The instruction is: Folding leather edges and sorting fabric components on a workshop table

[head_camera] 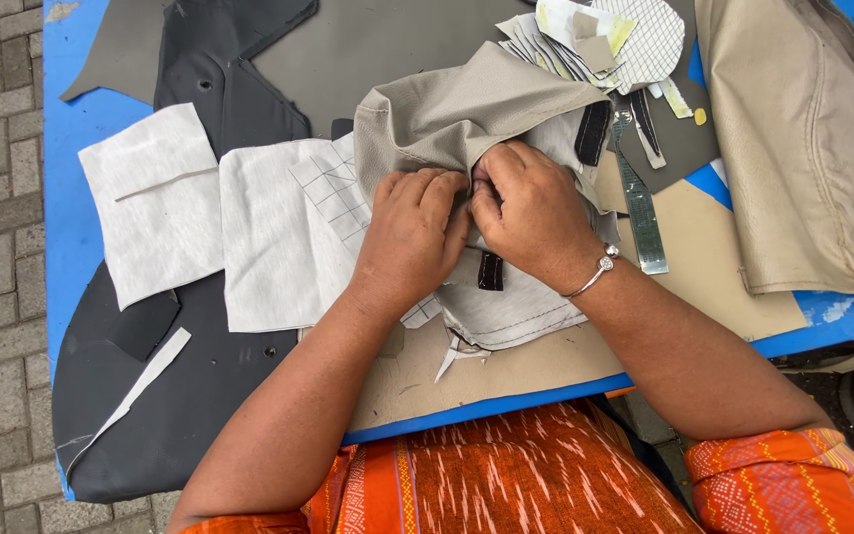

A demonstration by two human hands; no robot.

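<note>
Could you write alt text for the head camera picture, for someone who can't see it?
Seen from above, a person's left hand and right hand pinch a fold of beige fabric on a blue table. White cloth pieces, dark leather and a metal ruler lie around.

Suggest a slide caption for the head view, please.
Both hands, left and right, pinch a folded beige leather piece over a blue table.

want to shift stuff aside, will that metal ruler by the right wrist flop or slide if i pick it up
The metal ruler looks thin, flat and straight, so probably stiff, not floppy. Its shiny face may be slippery. It lies flush on the tan sheet, so lifting an edge could be fiddly.
</note>
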